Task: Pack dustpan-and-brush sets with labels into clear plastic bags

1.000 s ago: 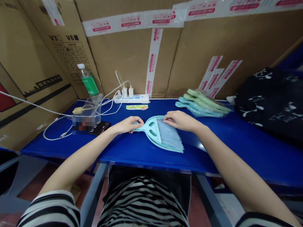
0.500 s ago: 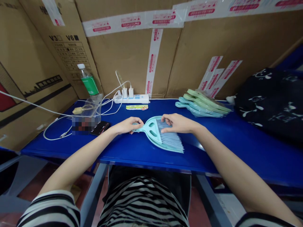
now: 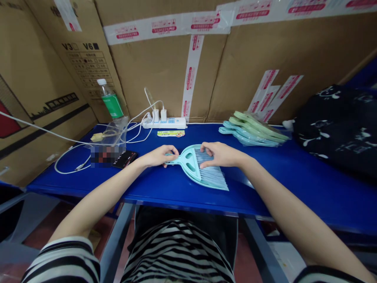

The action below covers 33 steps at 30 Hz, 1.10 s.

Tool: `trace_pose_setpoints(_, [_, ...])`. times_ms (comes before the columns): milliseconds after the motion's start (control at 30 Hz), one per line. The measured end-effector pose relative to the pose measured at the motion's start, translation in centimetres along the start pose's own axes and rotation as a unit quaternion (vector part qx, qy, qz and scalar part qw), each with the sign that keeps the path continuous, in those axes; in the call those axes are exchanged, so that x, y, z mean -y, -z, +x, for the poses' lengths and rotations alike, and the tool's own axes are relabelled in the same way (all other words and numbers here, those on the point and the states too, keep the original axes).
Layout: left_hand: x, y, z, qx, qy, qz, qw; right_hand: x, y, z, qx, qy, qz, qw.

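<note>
A light-blue hand brush [image 3: 191, 158] lies on a matching dustpan [image 3: 203, 183] on the blue table, its grey-blue bristles fanned towards the right. My left hand [image 3: 161, 156] is closed around the handle end at the left, thumb on top; the other fingers are partly hidden beneath. Over the bristles rests my right hand [image 3: 219, 154], with the fingers curled and the thumb spread apart from them. Its fingertips touch the bristles near the brush head, and bristles show in the gap between thumb and fingers.
More dustpan sets [image 3: 253, 131], green and blue in clear plastic, lie at the back right beside a black patterned bag [image 3: 335, 133]. Back left are a power strip [image 3: 167, 123] with white cables, a bottle [image 3: 110, 100] and a black device [image 3: 125, 159]. Cardboard [image 3: 165, 70] walls the rear.
Both hands stay nearly where they were. The bristle tips along the dustpan's front edge look slightly flatter and more drawn in. The view has shifted very slightly.
</note>
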<state>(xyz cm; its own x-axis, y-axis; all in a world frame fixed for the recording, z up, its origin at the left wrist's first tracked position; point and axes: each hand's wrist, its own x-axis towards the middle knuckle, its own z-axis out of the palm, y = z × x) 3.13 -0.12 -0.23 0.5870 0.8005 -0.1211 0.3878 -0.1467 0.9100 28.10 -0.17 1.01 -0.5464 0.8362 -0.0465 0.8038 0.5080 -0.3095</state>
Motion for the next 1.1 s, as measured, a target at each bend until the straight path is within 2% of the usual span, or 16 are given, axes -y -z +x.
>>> trace_pose_setpoints(200, [0.3, -0.1, -0.1, -0.005, -0.012, 0.023, 1.0, -0.2, -0.2, 0.2, -0.015, 0.006, -0.008, 1.0])
trace_pose_setpoints(433, [0.4, 0.1, 0.0, 0.012, -0.01, 0.033, 0.999, -1.3, -0.2, 0.2, -0.028, 0.055, 0.034, 0.998])
trace_pose_setpoints(600, [0.3, 0.2, 0.0, 0.016, -0.008, 0.036, 0.999, -1.7, 0.0, 0.2, -0.048, 0.066, 0.001, 0.997])
trace_pose_setpoints(867, [-0.3, 0.4, -0.3, 0.03, -0.017, 0.058, 0.998, -1.1, 0.5, -0.1, -0.057, 0.009, -0.089, 0.994])
trace_pose_setpoints(1100, [-0.5, 0.8, -0.7, 0.033, -0.008, 0.081, 0.996, -1.3, 0.7, -0.4, -0.092, -0.008, -0.121, 0.988])
